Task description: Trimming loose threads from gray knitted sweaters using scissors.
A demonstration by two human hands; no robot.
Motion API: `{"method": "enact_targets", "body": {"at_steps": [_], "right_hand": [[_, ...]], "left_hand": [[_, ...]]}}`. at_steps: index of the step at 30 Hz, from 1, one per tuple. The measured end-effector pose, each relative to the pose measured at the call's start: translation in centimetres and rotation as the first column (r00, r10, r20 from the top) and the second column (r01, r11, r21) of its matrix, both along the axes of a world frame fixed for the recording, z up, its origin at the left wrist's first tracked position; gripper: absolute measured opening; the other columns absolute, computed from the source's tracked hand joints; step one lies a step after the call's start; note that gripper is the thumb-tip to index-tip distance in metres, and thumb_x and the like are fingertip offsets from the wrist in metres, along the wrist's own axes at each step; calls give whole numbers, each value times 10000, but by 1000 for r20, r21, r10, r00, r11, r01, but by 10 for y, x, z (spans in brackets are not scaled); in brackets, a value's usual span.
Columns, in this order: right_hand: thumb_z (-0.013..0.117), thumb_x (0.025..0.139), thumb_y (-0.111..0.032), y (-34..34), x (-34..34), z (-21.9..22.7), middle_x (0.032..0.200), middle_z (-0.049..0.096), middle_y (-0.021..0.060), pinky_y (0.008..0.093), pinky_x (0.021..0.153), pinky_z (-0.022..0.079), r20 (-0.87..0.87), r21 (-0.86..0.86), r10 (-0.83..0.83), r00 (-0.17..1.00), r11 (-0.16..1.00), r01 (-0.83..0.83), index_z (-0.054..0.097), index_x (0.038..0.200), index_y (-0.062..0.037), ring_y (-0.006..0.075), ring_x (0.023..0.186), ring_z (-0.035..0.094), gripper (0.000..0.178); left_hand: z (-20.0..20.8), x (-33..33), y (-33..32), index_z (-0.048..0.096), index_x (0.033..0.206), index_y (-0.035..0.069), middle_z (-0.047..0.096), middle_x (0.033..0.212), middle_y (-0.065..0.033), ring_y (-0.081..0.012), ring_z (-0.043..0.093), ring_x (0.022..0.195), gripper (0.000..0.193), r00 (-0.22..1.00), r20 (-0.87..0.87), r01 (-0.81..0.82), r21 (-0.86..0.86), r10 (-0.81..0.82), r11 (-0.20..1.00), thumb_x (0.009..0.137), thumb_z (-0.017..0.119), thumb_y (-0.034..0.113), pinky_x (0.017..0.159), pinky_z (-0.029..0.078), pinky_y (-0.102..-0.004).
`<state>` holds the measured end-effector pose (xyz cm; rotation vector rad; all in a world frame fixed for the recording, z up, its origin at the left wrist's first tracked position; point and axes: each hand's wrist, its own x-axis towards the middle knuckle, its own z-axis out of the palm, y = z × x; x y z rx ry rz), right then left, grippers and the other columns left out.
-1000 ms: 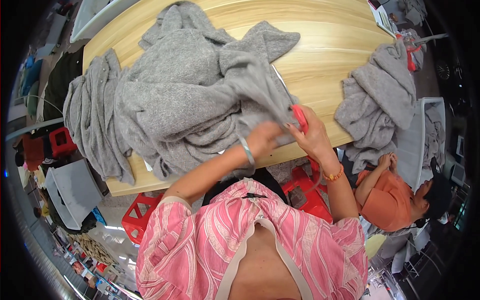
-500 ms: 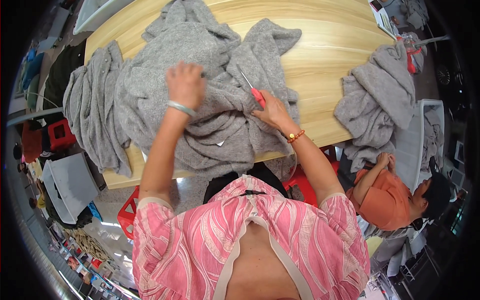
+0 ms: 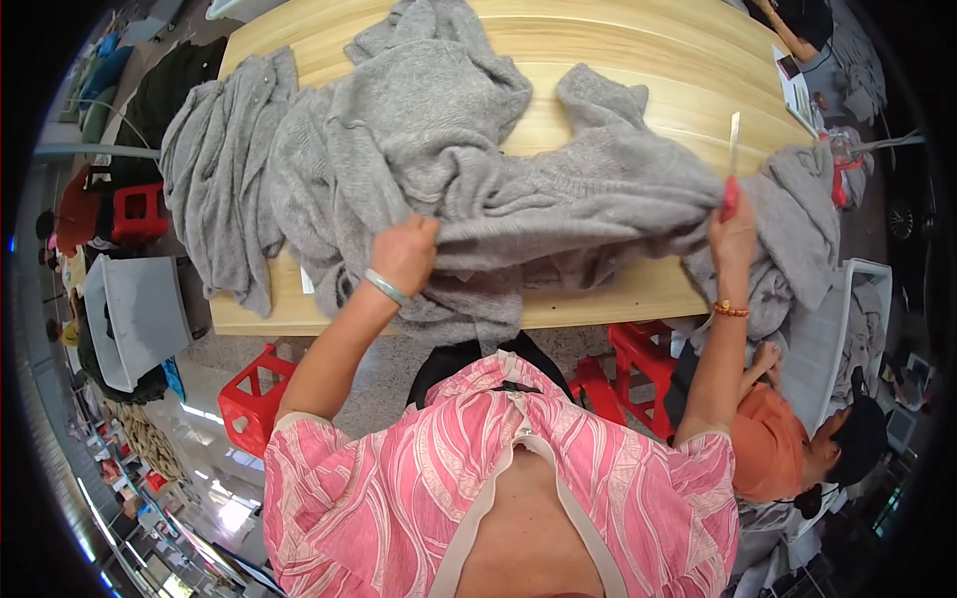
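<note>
A grey knit garment (image 3: 578,204) is stretched sideways across the near part of the table between my hands. At its left part, my left hand (image 3: 407,254) is closed on a fold of the knit. My right hand (image 3: 734,234) grips the garment's right end, its fingers also wrapped round red-handled scissors (image 3: 733,164) whose slim metal blade points away from me. Most of the scissors' handle is hidden in the palm. More grey knit (image 3: 429,100) lies bunched beyond my left hand, against the stretched piece; I cannot tell where one garment ends and another begins.
Grey knits lie in a pile at the table's left (image 3: 224,179) and another at its right (image 3: 802,214). A seated person in orange (image 3: 763,444) is at the right, beside a white bin (image 3: 867,269). Red stools (image 3: 254,399) stand below the wooden table's (image 3: 688,60) near edge.
My right hand has moved right with the scissors, drawing the garment out sideways. My left hand, blurred and spread over the knit before, has come nearer and closed on it.
</note>
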<state>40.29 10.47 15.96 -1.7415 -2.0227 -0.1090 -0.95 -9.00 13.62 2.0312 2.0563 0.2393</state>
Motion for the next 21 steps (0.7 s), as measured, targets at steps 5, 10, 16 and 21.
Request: {"method": "enact_targets", "body": {"at_steps": [5,10,16,21], "right_hand": [[644,795,-117,-42,-68,-38,1017,643,122,341,756,499,-382,-435,160,910,838,-330,503,1257,-93,250,898,633,484],[685,774,-140,-61,-159,-47,1004,627,189,402,768,491,-471,-547,276,838,654,-523,506,1185,-76,349,921,618,453],[709,747,-166,-55,-180,-89,928,610,225,450,777,461,-346,-539,353,869,684,-492,509,1094,-50,411,900,582,416],[684,746,-140,-36,-173,-97,920,604,240,467,768,452,-469,-467,161,869,790,-398,507,1051,-33,422,911,578,369]], "left_hand": [[-15,12,-36,614,954,66,618,811,-154,-359,593,776,254,984,171,80,-119,-59,990,749,682,199,689,471,-449],[-5,9,-36,640,957,52,634,747,-149,-313,610,754,304,977,214,50,-226,0,973,765,704,279,681,481,-403],[7,-11,22,638,995,51,644,949,-129,-303,592,908,262,943,325,-165,249,78,954,772,692,176,807,461,-381],[-20,-42,91,607,1092,81,608,1089,-138,-324,534,1044,360,988,153,-60,424,-6,904,754,699,164,901,424,-390]]}}
